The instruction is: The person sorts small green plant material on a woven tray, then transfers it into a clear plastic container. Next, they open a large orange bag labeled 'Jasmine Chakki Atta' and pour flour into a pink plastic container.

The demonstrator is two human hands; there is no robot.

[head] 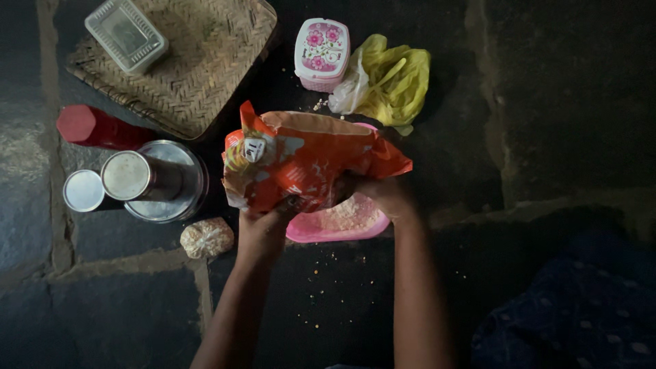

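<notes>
- Two hands, left hand and right hand, have fingers closed around the orange packet.
- Packet sits tilted above the pink bowl on the floor.

Glossy crinkled orange plastic packet, smooth pink plastic bowl, shiny metal tins, rough woven cane tray, matt dark stone floor, thin yellow plastic bag

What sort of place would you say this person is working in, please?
Probably a home cooking spot on a dark stone floor. A woven tray, steel containers and a pink bowl of grain sit on it, beneath the orange packet both hands hold.
</notes>
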